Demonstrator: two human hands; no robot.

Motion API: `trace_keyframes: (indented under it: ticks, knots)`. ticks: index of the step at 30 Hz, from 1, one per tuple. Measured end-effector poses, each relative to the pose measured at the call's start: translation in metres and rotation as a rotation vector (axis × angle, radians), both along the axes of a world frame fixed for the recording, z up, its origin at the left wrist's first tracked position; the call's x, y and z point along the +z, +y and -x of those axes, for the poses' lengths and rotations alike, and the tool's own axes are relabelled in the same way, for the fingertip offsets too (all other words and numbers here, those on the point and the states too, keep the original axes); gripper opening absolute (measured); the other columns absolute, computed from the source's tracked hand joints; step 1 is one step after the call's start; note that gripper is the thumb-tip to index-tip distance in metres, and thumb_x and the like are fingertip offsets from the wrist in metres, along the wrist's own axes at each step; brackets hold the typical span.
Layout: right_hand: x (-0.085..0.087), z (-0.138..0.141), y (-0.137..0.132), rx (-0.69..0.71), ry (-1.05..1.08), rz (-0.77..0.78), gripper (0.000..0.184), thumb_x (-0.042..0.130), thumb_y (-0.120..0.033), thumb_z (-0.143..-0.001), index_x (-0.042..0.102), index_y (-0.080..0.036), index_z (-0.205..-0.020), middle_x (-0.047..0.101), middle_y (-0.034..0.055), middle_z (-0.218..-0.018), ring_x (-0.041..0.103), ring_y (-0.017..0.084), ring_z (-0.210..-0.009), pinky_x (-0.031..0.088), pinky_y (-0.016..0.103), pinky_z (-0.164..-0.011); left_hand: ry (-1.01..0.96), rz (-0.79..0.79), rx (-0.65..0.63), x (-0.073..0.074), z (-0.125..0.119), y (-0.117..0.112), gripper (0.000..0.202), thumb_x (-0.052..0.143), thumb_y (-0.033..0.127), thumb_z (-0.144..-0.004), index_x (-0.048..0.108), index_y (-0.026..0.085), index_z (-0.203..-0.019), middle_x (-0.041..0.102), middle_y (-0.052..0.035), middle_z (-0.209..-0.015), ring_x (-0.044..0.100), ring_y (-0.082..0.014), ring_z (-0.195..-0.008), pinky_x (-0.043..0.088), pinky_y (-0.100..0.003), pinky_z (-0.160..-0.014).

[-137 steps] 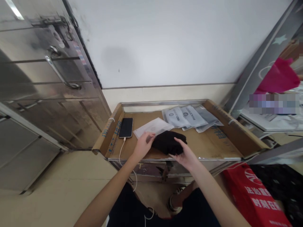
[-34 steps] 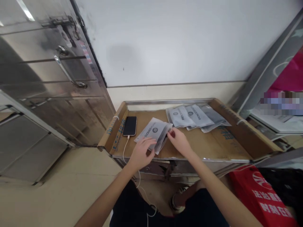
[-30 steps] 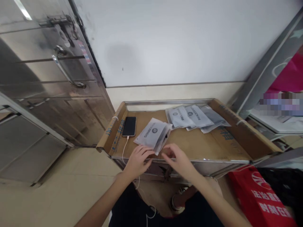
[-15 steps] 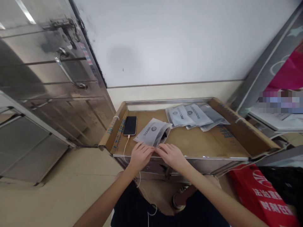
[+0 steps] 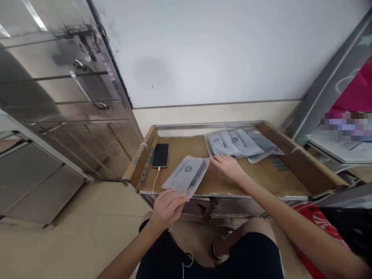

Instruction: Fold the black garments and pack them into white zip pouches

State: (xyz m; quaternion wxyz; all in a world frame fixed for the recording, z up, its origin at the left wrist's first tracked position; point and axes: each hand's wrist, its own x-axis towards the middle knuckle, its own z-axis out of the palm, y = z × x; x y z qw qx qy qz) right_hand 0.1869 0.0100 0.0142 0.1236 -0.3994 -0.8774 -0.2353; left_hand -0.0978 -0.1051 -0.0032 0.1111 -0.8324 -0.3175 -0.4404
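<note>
My left hand (image 5: 168, 209) grips the near edge of a frosted plastic zip bag (image 5: 186, 175) printed with a round logo. The bag hangs over the front of the cardboard-lined metal cart top (image 5: 255, 176), with something dark showing through it. My right hand (image 5: 228, 167) lies flat on the cardboard, its fingertips at the edge of a stack of similar bags (image 5: 232, 144), which are printed "ROCKBROS". It holds nothing.
A black smartphone (image 5: 160, 155) lies at the cart's left end, with a white charging cable (image 5: 155, 182) running down past the front edge. A steel cabinet (image 5: 72, 97) stands to the left, a white wall behind, and a red bag (image 5: 315, 221) sits on the floor at right.
My right hand has left the frosted bag and moved right to the stack. My left hand has drawn the bag toward the cart's near edge, and the bag now lies flatter.
</note>
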Motion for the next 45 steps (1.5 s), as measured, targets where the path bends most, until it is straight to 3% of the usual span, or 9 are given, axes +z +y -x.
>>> trace_keyframes:
  ticks: [6,12,17,20,24,32,36,41,45]
  knots:
    - [-0.009,0.006,0.0,-0.104,0.085,-0.071,0.03,0.034,-0.017,-0.09,0.059,-0.019,-0.107,0.06,0.0091,-0.094,0.053,0.018,-0.078,0.036,0.03,-0.069,0.194,0.183,-0.041,-0.001,-0.008,0.022,0.05,0.051,0.011,-0.076,0.046,0.021,-0.125,0.056,-0.0067,-0.124,0.045,-0.0231,-0.123,0.04,-0.042,-0.101]
    - [-0.016,0.006,0.003,-0.18,0.313,-0.073,0.031,0.038,-0.027,-0.09,0.055,-0.017,-0.114,0.06,0.0101,-0.097,0.053,0.021,-0.089,0.038,0.031,-0.078,0.363,0.36,-0.002,0.002,-0.026,0.079,0.065,0.048,0.007,-0.073,0.035,0.026,-0.135,0.041,-0.004,-0.139,0.033,-0.0251,-0.131,0.027,-0.049,-0.107]
    - [-0.021,-0.007,0.008,-0.391,0.669,-0.178,0.026,0.044,-0.023,-0.084,0.058,-0.015,-0.104,0.059,0.0095,-0.092,0.053,0.022,-0.089,0.041,0.034,-0.079,0.294,0.441,0.157,-0.001,-0.037,0.139,0.049,0.049,0.041,-0.083,0.044,0.024,-0.128,0.042,-0.0047,-0.138,0.033,-0.0244,-0.13,0.021,-0.047,-0.11]
    - [-0.025,-0.009,0.012,-0.313,0.642,-0.133,0.024,0.046,-0.02,-0.081,0.061,-0.017,-0.1,0.058,0.0093,-0.094,0.053,0.021,-0.089,0.042,0.033,-0.079,0.234,0.466,0.225,-0.005,-0.04,0.158,0.058,0.048,0.059,-0.078,0.048,0.023,-0.124,0.044,-0.0056,-0.137,0.032,-0.0236,-0.131,0.016,-0.046,-0.111]
    - [-0.031,-0.005,0.016,-0.187,0.47,-0.03,0.023,0.049,-0.019,-0.08,0.063,-0.021,-0.098,0.057,0.0085,-0.104,0.051,0.022,-0.098,0.04,0.034,-0.083,0.178,0.456,0.263,-0.013,-0.04,0.164,0.055,0.048,0.06,-0.077,0.051,0.024,-0.119,0.045,-0.0046,-0.136,0.034,-0.0227,-0.129,0.016,-0.046,-0.111]
    - [-0.029,0.003,0.02,-0.223,0.372,-0.183,0.019,0.046,-0.021,-0.087,0.064,-0.019,-0.088,0.06,0.007,-0.088,0.052,0.018,-0.082,0.038,0.03,-0.074,0.155,0.262,0.279,-0.009,-0.062,0.167,0.038,0.051,0.018,-0.078,0.052,0.02,-0.116,0.054,-0.0063,-0.126,0.042,-0.0225,-0.123,0.017,-0.05,-0.11]
    - [-0.026,0.008,0.013,-0.204,0.346,-0.269,0.022,0.043,-0.021,-0.089,0.065,-0.019,-0.092,0.057,0.0036,-0.074,0.052,0.013,-0.067,0.037,0.025,-0.063,0.146,0.04,0.049,-0.004,-0.099,0.159,0.032,0.047,0.021,-0.085,0.052,0.024,-0.116,0.058,-0.0006,-0.119,0.046,-0.0145,-0.117,0.025,-0.038,-0.11]
    - [-0.025,0.009,0.009,-0.143,0.31,-0.309,0.018,0.046,-0.021,-0.088,0.064,-0.018,-0.09,0.06,0.0024,-0.074,0.054,0.011,-0.062,0.038,0.023,-0.06,0.047,-0.087,0.094,-0.006,-0.114,0.161,0.015,0.05,0.022,-0.085,0.062,0.026,-0.093,0.063,0.0006,-0.111,0.051,-0.0156,-0.111,0.033,-0.039,-0.104]
    - [-0.026,0.008,0.011,-0.131,0.362,-0.36,0.019,0.047,-0.017,-0.086,0.063,-0.018,-0.097,0.063,0.0057,-0.09,0.058,0.011,-0.069,0.042,0.021,-0.062,0.035,-0.172,0.114,-0.006,-0.109,0.16,0.018,0.054,0.023,-0.083,0.062,0.027,-0.098,0.063,0.0003,-0.111,0.052,-0.0149,-0.111,0.032,-0.038,-0.104]
